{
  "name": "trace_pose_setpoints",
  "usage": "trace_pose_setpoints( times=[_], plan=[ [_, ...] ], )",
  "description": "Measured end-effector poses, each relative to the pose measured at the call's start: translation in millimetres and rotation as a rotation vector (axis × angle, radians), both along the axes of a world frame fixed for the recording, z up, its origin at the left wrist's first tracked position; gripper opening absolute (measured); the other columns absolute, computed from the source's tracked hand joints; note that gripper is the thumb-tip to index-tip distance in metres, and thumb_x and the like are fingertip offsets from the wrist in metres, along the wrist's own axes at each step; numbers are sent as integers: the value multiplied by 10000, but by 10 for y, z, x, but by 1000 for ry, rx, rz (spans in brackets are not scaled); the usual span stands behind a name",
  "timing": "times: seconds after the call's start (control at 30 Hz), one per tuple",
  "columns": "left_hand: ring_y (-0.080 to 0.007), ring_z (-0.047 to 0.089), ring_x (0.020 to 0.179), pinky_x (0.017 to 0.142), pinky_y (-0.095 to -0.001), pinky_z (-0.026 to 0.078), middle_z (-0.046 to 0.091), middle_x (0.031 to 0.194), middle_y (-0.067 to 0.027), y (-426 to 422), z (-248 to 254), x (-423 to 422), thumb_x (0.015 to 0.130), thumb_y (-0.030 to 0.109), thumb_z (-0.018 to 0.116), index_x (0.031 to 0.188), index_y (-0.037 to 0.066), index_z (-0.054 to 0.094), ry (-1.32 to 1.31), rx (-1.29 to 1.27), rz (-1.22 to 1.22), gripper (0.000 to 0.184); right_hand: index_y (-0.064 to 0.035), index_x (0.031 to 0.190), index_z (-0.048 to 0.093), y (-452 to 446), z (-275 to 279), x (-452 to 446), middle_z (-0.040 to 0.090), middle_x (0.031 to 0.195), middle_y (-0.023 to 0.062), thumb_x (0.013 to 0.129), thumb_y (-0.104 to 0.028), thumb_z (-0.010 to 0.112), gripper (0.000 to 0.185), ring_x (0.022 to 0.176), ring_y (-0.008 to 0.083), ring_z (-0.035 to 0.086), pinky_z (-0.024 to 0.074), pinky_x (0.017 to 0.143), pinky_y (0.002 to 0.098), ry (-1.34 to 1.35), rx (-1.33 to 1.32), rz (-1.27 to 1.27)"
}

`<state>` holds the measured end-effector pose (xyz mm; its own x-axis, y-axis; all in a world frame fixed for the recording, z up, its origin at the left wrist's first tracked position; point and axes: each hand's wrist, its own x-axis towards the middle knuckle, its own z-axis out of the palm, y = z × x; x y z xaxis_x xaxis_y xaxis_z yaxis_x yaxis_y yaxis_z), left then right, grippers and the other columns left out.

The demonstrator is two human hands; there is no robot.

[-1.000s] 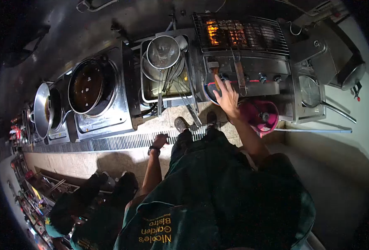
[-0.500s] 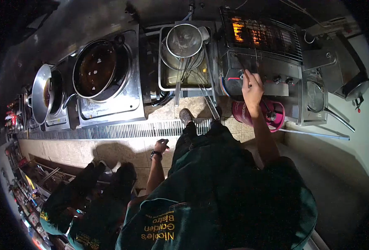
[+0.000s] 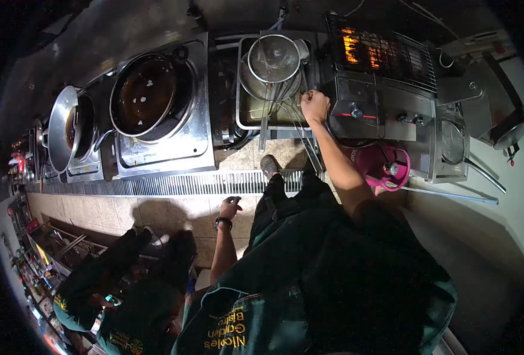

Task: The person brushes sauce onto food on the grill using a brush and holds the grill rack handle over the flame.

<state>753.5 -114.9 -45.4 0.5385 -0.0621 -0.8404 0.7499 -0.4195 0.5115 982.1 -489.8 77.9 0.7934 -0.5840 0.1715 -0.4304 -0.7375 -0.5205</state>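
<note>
My right hand (image 3: 315, 107) is closed at the right edge of a metal tray (image 3: 253, 126), left of the grill (image 3: 386, 56). Whatever its fingers hold is too small to make out. In the tray are a round mesh strainer (image 3: 274, 58) and several long-handled metal utensils, their handles jutting over the near rim. The grill has flames glowing under its left part, and a control knob (image 3: 355, 110) sits on its front. My left hand (image 3: 230, 207), with a dark watch (image 3: 223, 223) at the wrist, hangs low over the floor, fingers curled; their contents are unclear.
A wide pan of dark liquid (image 3: 142, 97) sits on a stove (image 3: 173, 154), with a metal wok (image 3: 60, 130) further left. A pink gas cylinder (image 3: 380, 168) stands below the grill. A floor drain grate (image 3: 209, 182) crosses the floor. A co-worker's green shirt (image 3: 137, 313) is at lower left.
My right hand has left the grill's control knob and moved left to the tray's edge. My left hand stays low, nearly where it was. The view has shifted slightly.
</note>
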Motion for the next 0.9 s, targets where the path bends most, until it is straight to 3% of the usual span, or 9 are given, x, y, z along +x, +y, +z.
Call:
trace_pose_setpoints(
  times=[0.13, 0.17, 0.23, 0.37, 0.63, 0.7, 0.77, 0.8, 0.9],
  plan=[
    [-170, 598, 547, 469, -282, 427, 619, 631, -123, 21, 305, -85, 793, 344, 523, 990, 14, 577, 85, 15, 48, 388, -29, 714, 591, -107, -130, 77, 573, 681, 205, 698, -190, 549, 166, 717, 380, 549, 427, 679, 466, 109, 55, 58],
    [-172, 599, 550, 466, -286, 434, 624, 643, -126, 155, -29, -250, 792, 341, 512, 995, 31, 580, 43, -58, 86, 376, -17, 711, 587, -71, -92, 73, 578, 724, 213, 702, -192, 546, 180, 730, 388, 546, 429, 702, 470, 83, 71, -1],
    [-187, 595, 529, 457, -288, 437, 630, 656, -120, 171, 15, -286, 783, 346, 504, 989, 37, 584, 106, -13, -5, 380, -14, 713, 588, -43, 40, 32, 570, 738, 222, 704, -190, 546, 181, 778, 403, 534, 418, 709, 489, 99, 114, 63],
    [-188, 599, 557, 465, -309, 446, 623, 689, -106, 64, 177, -264, 767, 363, 511, 1012, 74, 551, 335, 45, 52, 381, -38, 726, 582, -122, 90, -36, 570, 688, 212, 729, -177, 533, 147, 675, 393, 554, 442, 596, 473, 40, 38, 112],
    [-183, 566, 520, 444, -291, 431, 618, 648, -120, -209, 74, -38, 787, 344, 540, 1027, 39, 541, 85, -117, 36, 389, -56, 778, 591, -364, 340, -335, 555, 606, 178, 751, -189, 539, 145, 622, 375, 545, 423, 561, 449, -166, 185, 159],
    [-185, 599, 566, 447, -280, 446, 622, 654, -125, -342, 147, 23, 801, 322, 531, 1021, 23, 541, 40, -114, 28, 371, -56, 796, 600, -464, 321, -321, 570, 609, 162, 750, -176, 545, 139, 595, 350, 561, 431, 549, 424, -217, 203, 175],
    [-190, 617, 599, 462, -278, 461, 626, 660, -122, -470, 157, 20, 821, 370, 500, 1048, 28, 524, -25, -113, 88, 412, -15, 804, 606, -587, 320, -314, 599, 600, 119, 745, -150, 582, 150, 514, 194, 593, 457, 510, 323, -241, 273, 138],
    [-190, 616, 599, 464, -274, 461, 628, 664, -123, -546, 178, 8, 821, 383, 495, 1061, 27, 515, -35, -101, 101, 429, 15, 812, 594, -685, 252, -299, 602, 609, 87, 781, -114, 567, 136, 497, 127, 576, 462, 470, 264, -283, 520, 103],
    [-197, 615, 609, 447, -273, 450, 629, 681, -131, -825, 289, -80, 825, 424, 473, 1084, 32, 500, -32, -43, 170, 471, 31, 836, 568, -1025, 691, -332, 573, 638, 61, 813, -59, 529, 100, 522, 100, 560, 473, 459, 214, -485, 1052, 42]
  ],
)
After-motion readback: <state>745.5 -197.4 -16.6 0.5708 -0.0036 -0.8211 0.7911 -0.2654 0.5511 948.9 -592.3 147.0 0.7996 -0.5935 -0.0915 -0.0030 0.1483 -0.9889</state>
